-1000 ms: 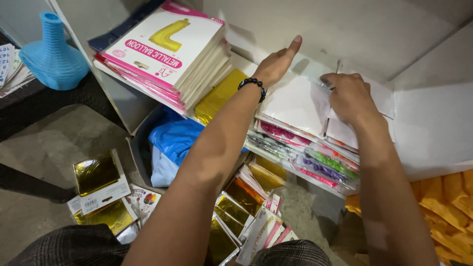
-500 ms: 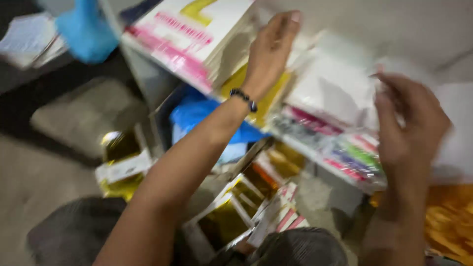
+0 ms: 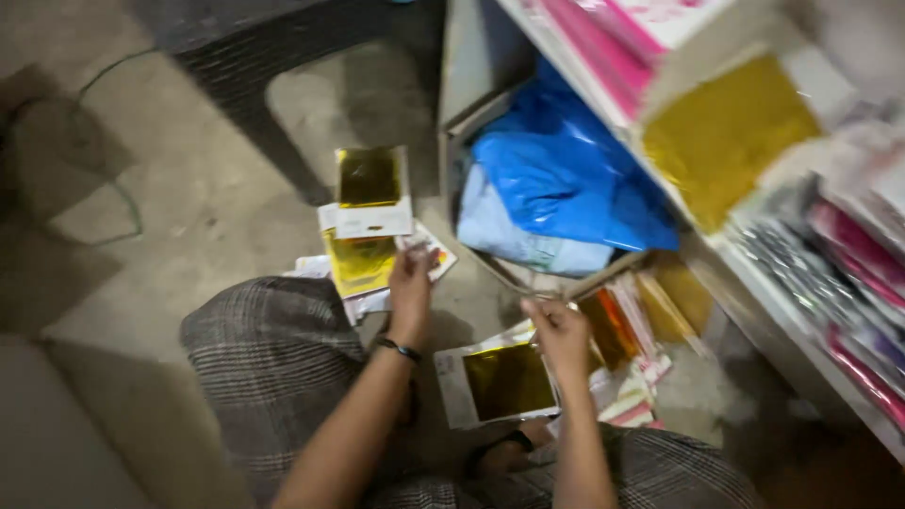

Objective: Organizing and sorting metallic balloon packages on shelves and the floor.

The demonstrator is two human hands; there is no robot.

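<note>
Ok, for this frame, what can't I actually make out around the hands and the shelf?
- Head view: the left hand reaches the gold packets on the floor; motion blur hides whether it grips one.
- The right hand is above a white-bordered gold packet; its fingertips are blurred, so contact is unclear.
- The blue plastic bag hides what lies under it.
- The shelf stacks are cut off by the right edge and blurred.
</note>
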